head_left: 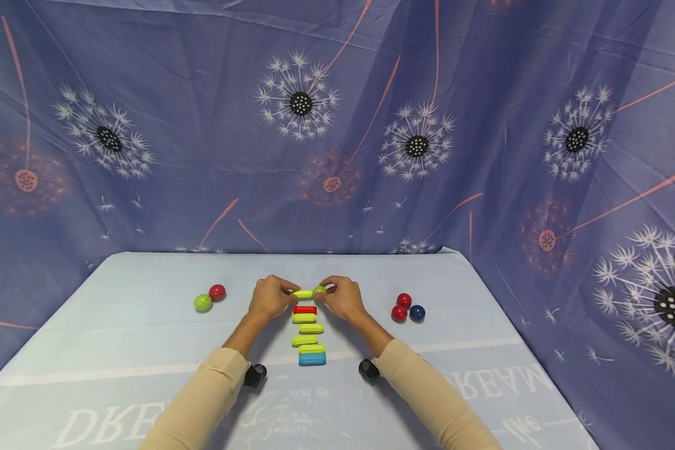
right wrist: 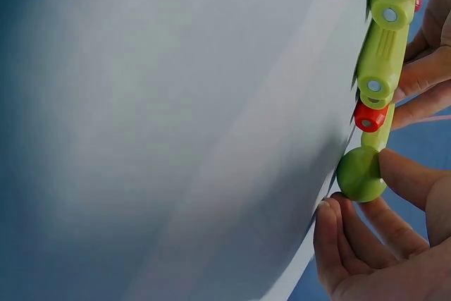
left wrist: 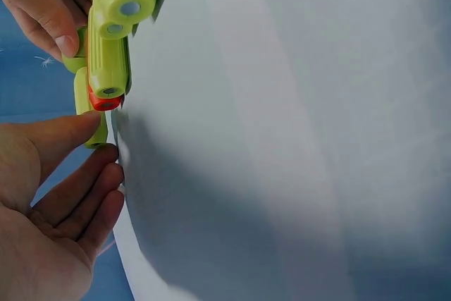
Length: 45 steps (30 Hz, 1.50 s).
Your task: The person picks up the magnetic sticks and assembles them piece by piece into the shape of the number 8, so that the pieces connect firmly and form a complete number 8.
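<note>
My left hand (head_left: 271,297) pinches a yellow-green rod (head_left: 302,294) between thumb and fingers at its left end. At the rod's right end sits a green ball (right wrist: 360,175), which my right hand (head_left: 343,299) pinches between thumb and fingertips; rod and ball appear to touch. Just nearer to me lies a red rod (head_left: 305,309), with a yellow-green rod (head_left: 304,319) against it. Further rods form a loose column toward me, ending with a blue rod (head_left: 312,359). Round metal discs show in the rod ends in both wrist views.
On the left of the table (head_left: 146,337) lie a green ball (head_left: 203,303) and a red ball (head_left: 217,292). To the right are two red balls (head_left: 399,313) and a dark blue ball (head_left: 417,313). A patterned blue cloth (head_left: 202,156) hangs behind the table and along its sides.
</note>
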### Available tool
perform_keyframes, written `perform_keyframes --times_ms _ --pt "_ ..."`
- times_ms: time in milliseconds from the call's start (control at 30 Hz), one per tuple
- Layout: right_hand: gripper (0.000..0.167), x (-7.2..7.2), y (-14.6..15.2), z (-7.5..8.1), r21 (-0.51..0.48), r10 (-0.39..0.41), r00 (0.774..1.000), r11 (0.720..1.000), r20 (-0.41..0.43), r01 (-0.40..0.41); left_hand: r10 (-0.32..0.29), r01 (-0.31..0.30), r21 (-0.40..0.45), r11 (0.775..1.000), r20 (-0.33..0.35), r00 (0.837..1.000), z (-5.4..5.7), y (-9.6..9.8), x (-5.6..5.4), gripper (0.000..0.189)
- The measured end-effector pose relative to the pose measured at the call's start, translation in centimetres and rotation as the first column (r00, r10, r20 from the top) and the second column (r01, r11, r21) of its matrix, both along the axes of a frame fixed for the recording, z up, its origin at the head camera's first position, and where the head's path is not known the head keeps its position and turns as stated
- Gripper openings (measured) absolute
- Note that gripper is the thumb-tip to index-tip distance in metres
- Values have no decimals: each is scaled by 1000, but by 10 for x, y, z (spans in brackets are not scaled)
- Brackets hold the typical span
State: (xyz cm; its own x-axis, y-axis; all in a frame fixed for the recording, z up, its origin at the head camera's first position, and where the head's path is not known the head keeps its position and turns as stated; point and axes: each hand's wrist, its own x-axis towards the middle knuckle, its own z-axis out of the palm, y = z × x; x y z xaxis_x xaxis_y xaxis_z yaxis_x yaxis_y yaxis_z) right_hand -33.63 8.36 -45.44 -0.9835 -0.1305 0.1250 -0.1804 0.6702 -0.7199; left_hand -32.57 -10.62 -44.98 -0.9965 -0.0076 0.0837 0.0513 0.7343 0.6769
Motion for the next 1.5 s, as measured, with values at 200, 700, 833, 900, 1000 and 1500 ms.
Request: perform_keyframes --times_ms 200,700,833,900,1000,1500 --pt "26 1 0 2 23 1 1000 1000 2 -1 -2 2 -5 1000 -14 1000 -1 0 -1 24" --pt "25 0 1 3 9 11 1000 1000 -6 -11 -25 23 -34 999 -36 999 7 -19 6 34" --pt "24 1 0 3 3 9 1000 1000 9 -9 -37 34 -51 998 -69 997 12 -34 9 34" --pt "24 1 0 3 2 6 1000 1000 11 -6 -41 36 -59 998 -87 995 16 -42 11 35" --pt "24 1 0 3 5 -1 1000 1000 13 1 -40 30 -72 997 -140 989 22 -54 15 34" --pt "26 0 1 3 5 -1 1000 1000 19 1 76 -104 -108 989 -239 968 30 -120 27 41"
